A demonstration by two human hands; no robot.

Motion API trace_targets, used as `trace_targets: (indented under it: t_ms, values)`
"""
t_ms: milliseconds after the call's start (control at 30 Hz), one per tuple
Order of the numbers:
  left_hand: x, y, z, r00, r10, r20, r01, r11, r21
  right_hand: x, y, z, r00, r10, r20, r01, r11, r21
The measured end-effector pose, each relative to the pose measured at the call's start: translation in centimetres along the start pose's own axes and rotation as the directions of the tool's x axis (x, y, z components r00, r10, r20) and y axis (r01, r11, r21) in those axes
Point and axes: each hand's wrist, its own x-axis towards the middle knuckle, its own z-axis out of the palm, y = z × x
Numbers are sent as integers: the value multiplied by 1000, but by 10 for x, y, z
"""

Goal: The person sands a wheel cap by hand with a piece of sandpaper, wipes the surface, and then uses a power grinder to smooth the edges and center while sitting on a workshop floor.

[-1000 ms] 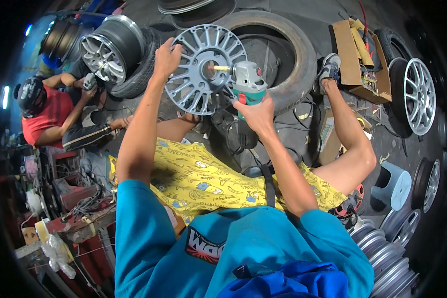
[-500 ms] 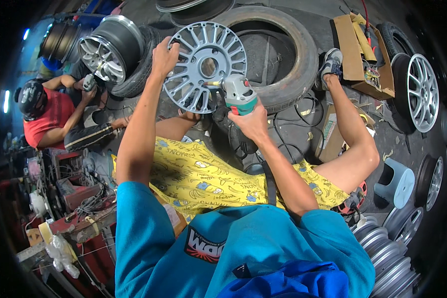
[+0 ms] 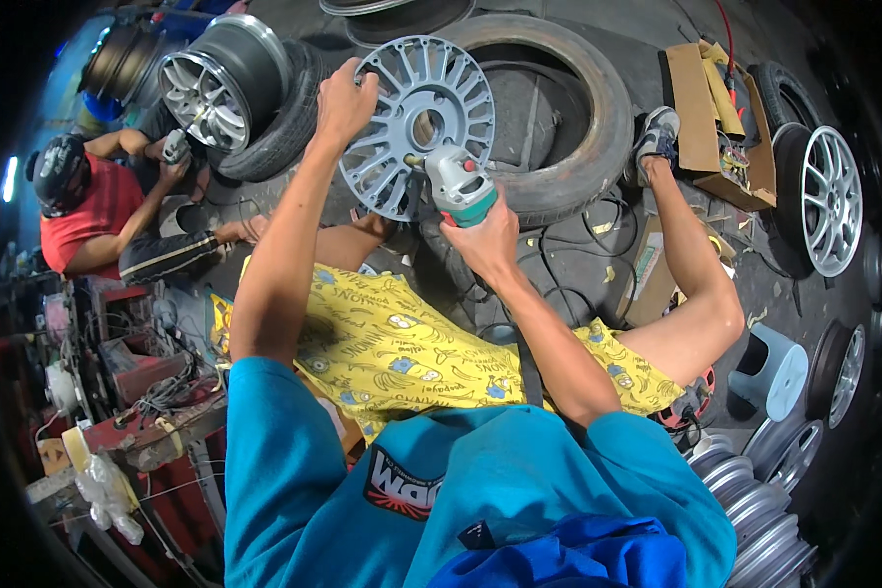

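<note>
A grey multi-spoked wheel face stands upright in front of a tyre. My left hand grips its upper left rim, fingers curled over the edge. My right hand is wrapped round a silver and teal power tool. The tool's yellowish tip is at the lower part of the wheel's hub, below the centre hole, partly hidden by the tool head. My bent legs are spread on either side of the wheel.
A large tyre lies behind, cables below it. At left, a co-worker sits holding a tool at another wheel. Right: cardboard box, wheel, blue stool, stacked rims. Cluttered red metal equipment fills lower left.
The power tool and my right hand have moved left, and the tip dropped from the centre hole to the lower hub. The wheel face sits slightly higher and further right in view.
</note>
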Motion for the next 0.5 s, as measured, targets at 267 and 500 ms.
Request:
trace_targets:
  t_ms: [267,500]
  values:
    - [-6,18,-3,999,-34,40,35,998,-47,1,0,-5,1000,-20,-11,20,999,41]
    - [-2,7,1,1000,10,-15,-10,1000,17,4,2,-2,1000,24,9,-24,999,41]
